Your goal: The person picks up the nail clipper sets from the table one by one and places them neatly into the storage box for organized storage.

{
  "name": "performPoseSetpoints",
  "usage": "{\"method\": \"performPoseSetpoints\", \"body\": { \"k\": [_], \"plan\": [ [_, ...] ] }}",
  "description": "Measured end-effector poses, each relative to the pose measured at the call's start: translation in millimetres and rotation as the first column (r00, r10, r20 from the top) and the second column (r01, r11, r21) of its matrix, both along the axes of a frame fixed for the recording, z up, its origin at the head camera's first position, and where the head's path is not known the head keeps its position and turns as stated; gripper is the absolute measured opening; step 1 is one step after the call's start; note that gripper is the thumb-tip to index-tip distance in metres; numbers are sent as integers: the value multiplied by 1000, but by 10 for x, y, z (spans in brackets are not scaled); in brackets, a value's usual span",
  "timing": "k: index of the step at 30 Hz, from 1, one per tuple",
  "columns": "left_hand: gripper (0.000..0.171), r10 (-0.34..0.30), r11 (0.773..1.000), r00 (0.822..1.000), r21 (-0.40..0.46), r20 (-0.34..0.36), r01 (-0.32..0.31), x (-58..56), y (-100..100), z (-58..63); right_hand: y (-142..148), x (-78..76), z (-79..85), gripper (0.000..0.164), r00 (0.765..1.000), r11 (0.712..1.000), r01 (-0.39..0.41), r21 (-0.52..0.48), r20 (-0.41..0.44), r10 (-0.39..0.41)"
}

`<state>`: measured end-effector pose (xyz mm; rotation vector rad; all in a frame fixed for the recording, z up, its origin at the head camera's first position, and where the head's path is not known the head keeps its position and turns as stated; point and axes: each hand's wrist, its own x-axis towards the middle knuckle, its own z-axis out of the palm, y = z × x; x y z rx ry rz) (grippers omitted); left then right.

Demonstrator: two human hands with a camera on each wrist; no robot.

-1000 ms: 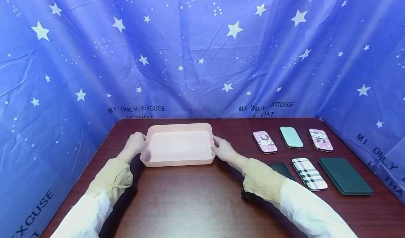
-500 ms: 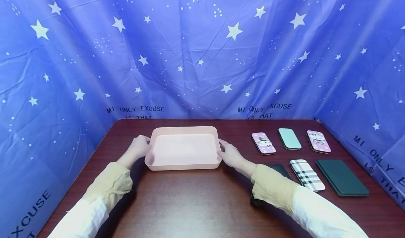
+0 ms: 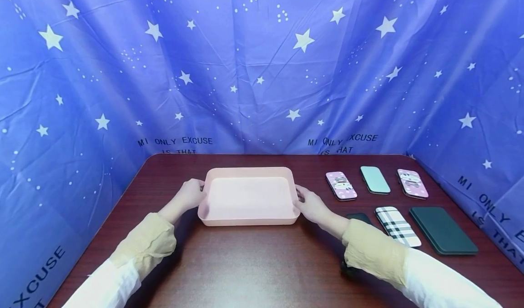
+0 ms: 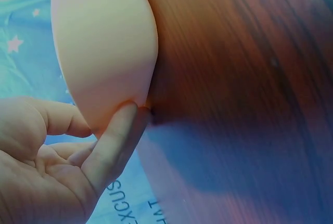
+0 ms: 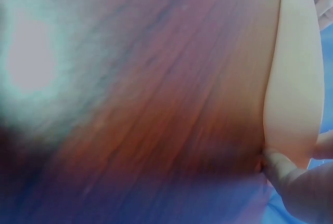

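Observation:
A shallow pale-pink tray (image 3: 249, 222) lies level on the dark wooden table, with nothing in it. My left hand (image 3: 189, 194) grips its left end. In the left wrist view, one finger of that hand (image 4: 67, 169) presses low on the tray's wall (image 4: 106, 42) near the table, while another touches the upper rim. At the opposite end my right hand (image 3: 314, 206) holds the tray, its thumb near the front corner. The right wrist view shows these fingers (image 5: 283, 169) low on the tray wall (image 5: 295, 78), another finger being near the rim.
On the right lie two pink patterned cases (image 3: 341, 186) (image 3: 412, 184), a mint case (image 3: 375, 179), a plaid case (image 3: 397, 226) and a larger dark green case (image 3: 444, 230). A dark case (image 3: 359, 218) is partly hidden by my right sleeve. A blue starry curtain (image 3: 262, 71) surrounds the table.
Both hands have moved the tray to the right and a little nearer to me, keeping their grip on its ends. The cases stay where they were.

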<state>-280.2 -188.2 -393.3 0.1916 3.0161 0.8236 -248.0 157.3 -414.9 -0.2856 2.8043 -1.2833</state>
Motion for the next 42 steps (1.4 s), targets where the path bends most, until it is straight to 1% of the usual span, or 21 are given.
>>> {"method": "performPoseSetpoints", "body": {
  "k": [3,6,10,15,19,25,29,33,37,42],
  "plan": [
    [37,-2,1000,1000,11,19,2,22,39,-8,50,30,3,52,1000,1000,-7,13,10,7],
    [43,2,997,998,72,70,-7,45,78,-15,91,62,8,54,999,1000,-18,25,28,17],
    [46,0,987,989,159,147,-24,73,127,-25,137,121,33,56,998,999,-31,34,62,29],
    [46,-14,982,982,188,186,-22,119,186,-24,199,182,79,59,994,998,-35,43,100,30],
    [45,-19,973,977,230,211,-31,157,242,-21,256,210,100,63,992,998,-34,45,119,28],
    [43,-44,956,969,291,242,-29,204,323,-50,362,258,106,68,988,999,-46,16,147,43],
    [45,-61,947,969,321,240,-20,223,379,-64,435,299,119,69,983,999,-38,-21,177,41],
    [46,-75,938,972,346,224,-7,226,441,-71,510,337,135,68,981,997,-42,-57,187,52],
    [47,-92,938,969,347,229,7,224,516,-56,593,368,160,67,978,996,-42,-83,202,58],
    [50,-104,937,965,348,242,14,221,609,-28,684,404,212,67,963,991,-14,-133,266,49]
  ]
}}
